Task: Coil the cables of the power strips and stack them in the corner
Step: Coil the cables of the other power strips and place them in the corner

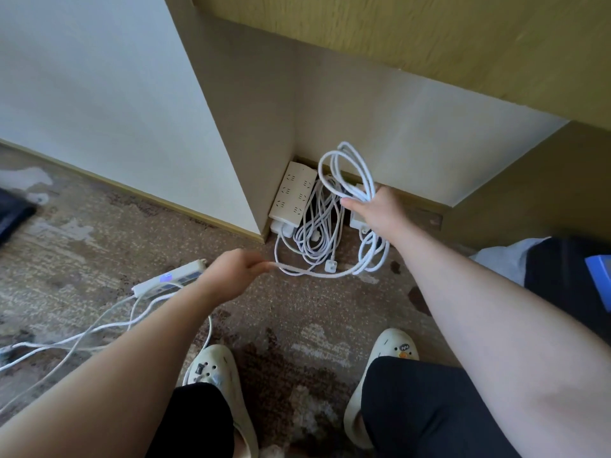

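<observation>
one patterned carpet (314, 312), cream walls (99, 77)

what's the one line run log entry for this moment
step: coiling cable | right hand: holds cable loops | left hand: pinches loose cable | corner: power strip placed | floor: power strip left uncoiled

Single head-worn wide-angle view, forward and steeply down, near the carpet (314, 312) corner

Soft daylight fills my view, with no glare. The nook under the desk (429, 44) is shaded. Edges bend; my left hand (231, 276) is slightly blurred.
</observation>
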The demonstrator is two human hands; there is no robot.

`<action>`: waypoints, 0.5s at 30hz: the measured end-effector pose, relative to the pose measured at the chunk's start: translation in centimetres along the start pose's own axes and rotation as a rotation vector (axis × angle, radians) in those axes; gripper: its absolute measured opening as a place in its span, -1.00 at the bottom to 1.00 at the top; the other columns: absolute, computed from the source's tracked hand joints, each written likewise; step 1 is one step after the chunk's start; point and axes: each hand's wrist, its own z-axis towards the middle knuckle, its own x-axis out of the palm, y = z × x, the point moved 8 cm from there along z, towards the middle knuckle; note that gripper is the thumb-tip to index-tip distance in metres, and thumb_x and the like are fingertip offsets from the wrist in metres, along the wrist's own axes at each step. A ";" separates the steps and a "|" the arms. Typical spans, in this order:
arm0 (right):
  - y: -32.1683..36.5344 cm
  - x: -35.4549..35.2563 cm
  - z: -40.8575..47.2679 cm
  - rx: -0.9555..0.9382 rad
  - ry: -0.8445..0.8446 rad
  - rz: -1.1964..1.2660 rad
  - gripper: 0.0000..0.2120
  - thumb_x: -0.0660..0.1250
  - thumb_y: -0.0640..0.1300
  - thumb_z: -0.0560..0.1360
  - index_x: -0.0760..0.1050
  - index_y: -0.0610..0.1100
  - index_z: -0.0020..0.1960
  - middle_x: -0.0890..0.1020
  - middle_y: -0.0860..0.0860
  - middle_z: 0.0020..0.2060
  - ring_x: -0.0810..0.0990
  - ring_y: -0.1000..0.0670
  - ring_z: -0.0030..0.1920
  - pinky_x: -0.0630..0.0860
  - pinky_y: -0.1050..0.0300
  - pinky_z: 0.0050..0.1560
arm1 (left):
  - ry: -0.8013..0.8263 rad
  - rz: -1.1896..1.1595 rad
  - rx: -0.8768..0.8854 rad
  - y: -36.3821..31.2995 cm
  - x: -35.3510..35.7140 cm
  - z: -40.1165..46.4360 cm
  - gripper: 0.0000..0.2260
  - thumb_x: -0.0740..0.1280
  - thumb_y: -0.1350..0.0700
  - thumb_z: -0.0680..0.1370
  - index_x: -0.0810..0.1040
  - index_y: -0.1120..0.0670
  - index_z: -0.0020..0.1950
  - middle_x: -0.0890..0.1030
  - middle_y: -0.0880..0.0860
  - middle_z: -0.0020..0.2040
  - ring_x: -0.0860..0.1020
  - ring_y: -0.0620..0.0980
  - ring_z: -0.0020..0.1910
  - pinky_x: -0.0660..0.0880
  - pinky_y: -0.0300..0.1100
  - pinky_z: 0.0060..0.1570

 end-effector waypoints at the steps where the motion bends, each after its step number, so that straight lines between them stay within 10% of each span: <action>1: 0.3 0.5 -0.2 -0.029 0.025 -0.016 -0.71 0.52 0.13 0.42 0.52 -0.03 -0.08 0.56 0.00 -0.29 0.51 0.02 -0.35 0.55 0.04 -0.31 | 0.010 -0.002 0.080 -2.4 0.5 0.1 -0.73 0.28 -0.13 0.57 0.47 -0.22 -0.34 0.51 -0.15 -0.42 0.44 -0.23 -0.41 0.31 -0.29 -0.40; 5: 0.5 1.2 -0.8 -0.092 0.047 -0.122 -0.75 0.53 0.12 0.42 0.48 0.06 -0.12 0.55 0.05 -0.32 0.48 0.03 -0.39 0.43 0.12 -0.34 | 0.061 0.031 0.209 -7.7 3.1 0.1 -0.76 0.24 -0.11 0.60 0.59 -0.03 -0.12 0.60 -0.06 -0.29 0.54 -0.10 -0.30 0.49 -0.15 -0.25; 15: -1.3 -3.7 -0.3 -0.031 -0.164 -0.121 -0.66 0.50 0.12 0.46 0.48 -0.12 -0.09 0.55 -0.02 -0.32 0.50 -0.01 -0.40 0.37 0.24 -0.49 | 0.100 -0.162 -0.177 5.3 3.0 -0.6 -0.79 0.22 0.01 0.62 0.62 0.01 -0.08 0.54 0.02 -0.25 0.48 -0.02 -0.28 0.38 -0.14 -0.23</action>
